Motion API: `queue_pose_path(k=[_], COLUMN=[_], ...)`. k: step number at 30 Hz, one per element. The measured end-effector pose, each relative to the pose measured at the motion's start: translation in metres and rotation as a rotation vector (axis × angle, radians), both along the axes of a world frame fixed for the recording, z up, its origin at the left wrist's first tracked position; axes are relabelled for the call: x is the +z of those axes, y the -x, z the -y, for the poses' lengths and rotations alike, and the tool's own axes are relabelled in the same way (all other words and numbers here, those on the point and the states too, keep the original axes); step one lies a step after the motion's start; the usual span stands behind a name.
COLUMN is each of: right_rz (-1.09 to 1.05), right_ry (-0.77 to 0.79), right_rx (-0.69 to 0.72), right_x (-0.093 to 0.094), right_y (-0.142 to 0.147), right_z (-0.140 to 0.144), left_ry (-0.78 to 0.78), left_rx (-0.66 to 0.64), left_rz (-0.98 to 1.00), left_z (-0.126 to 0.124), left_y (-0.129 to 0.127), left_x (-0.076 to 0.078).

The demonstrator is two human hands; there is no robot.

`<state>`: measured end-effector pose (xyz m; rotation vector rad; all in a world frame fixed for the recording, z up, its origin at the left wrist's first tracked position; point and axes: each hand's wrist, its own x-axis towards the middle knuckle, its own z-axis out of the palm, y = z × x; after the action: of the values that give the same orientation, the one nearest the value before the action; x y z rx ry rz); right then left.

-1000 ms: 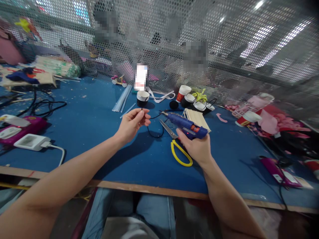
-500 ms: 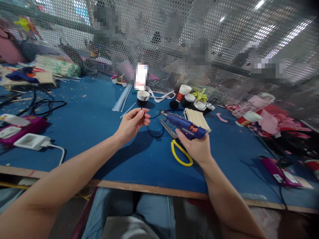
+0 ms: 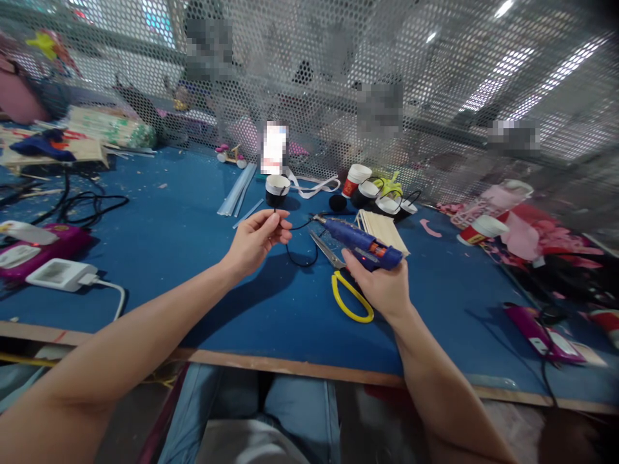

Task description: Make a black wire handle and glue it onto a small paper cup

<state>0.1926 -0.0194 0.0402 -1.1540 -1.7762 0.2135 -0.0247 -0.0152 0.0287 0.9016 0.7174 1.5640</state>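
Blue glue gun (image 3: 360, 243) gripped in right hand (image 3: 382, 283), left hand (image 3: 256, 240) fingers (image 3: 280, 225) pinching black wire (image 3: 300, 258)

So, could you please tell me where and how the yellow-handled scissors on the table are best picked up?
Probably by the yellow handle loop, coming from above on the near side. The scissors lie flat on the blue table, blades pointing away under the glue gun in the right hand, so the handle end is nearest and mostly uncovered.
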Motion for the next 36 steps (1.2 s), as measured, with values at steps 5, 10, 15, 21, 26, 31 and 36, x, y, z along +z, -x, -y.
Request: queue_pose_path(k=[5, 10, 15, 21, 26, 31, 36], right_rz=[0.002, -0.013, 0.022, -0.005, 0.016, 0.023, 0.028], right_ry=[0.010, -0.033, -0.039, 0.017, -0.038, -0.038, -0.061], right_rx=[0.038, -0.007, -0.005, 0.011, -0.040, -0.048, -0.036], right_x=[0.0007, 0.0046, 0.0051, 0.0065, 0.0075, 0.0076, 0.0069], right_y=[0.0012, 0.0020, 0.0010, 0.0011, 0.0001, -0.0001, -0.0010], right_z=[0.0004, 0.0032, 0.0026, 0.0036, 0.0045, 0.0034, 0.0023], left_ry=[0.059, 0.180, 0.213, 0.199, 0.204, 0.213, 0.216], left_rx=[-0.057, -0.149, -0.189, -0.190, -0.183, -0.176, -0.168], left_rz=[0.078, 0.184, 0.222, 0.226, 0.227, 0.233, 0.229], left_z=[-0.0010, -0.0027, -0.0020, -0.0018, -0.0017, -0.0006, -0.0011], left_y=[0.0009, 0.0026, 0.0032, 0.0033, 0.0032, 0.0021, 0.0021], left_x=[0.0005, -0.0017, -0.0026, -0.0017, -0.0012, 0.0010, 0.0026])
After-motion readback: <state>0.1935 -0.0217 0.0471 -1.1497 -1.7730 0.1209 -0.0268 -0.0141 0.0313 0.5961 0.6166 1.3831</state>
